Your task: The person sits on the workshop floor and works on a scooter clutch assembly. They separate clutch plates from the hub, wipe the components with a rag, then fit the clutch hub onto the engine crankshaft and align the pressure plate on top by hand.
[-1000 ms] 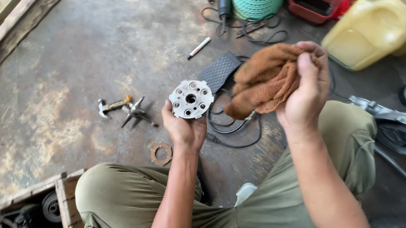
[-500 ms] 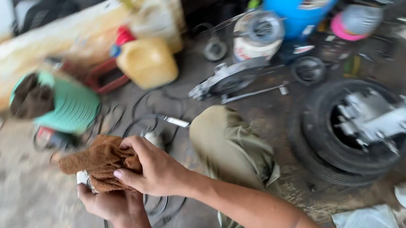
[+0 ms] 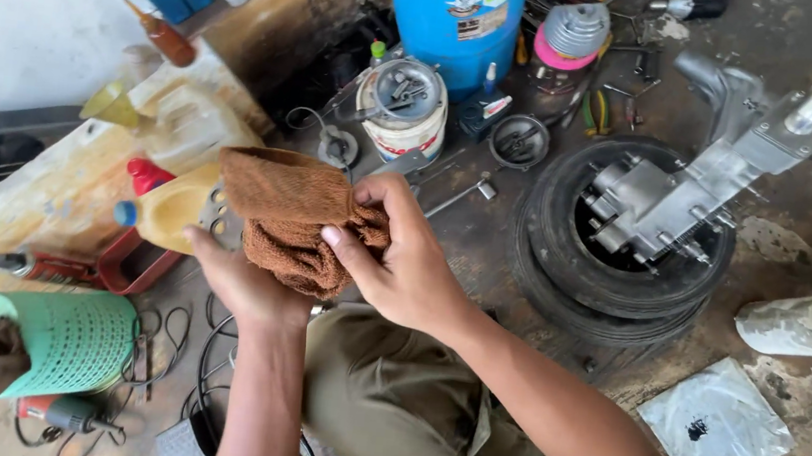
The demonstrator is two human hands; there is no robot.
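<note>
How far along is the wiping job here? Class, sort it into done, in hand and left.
Done: the engine casing rests on the tyre, apart from the hands. In hand: the right hand presses the brown rag over a grey metal part, mostly hidden, above the left hand. Left: the part's cleanliness cannot be judged under the rag.

Both hands are meeting at centre frame. Left hand [image 3: 244,286] is lying palm-up beneath, fingers cupping. Right hand [image 3: 403,258] is pressing down from above, fingers curling closed, thumb forward. Both forearms are reaching in bare, the right crossing diagonally.
</note>
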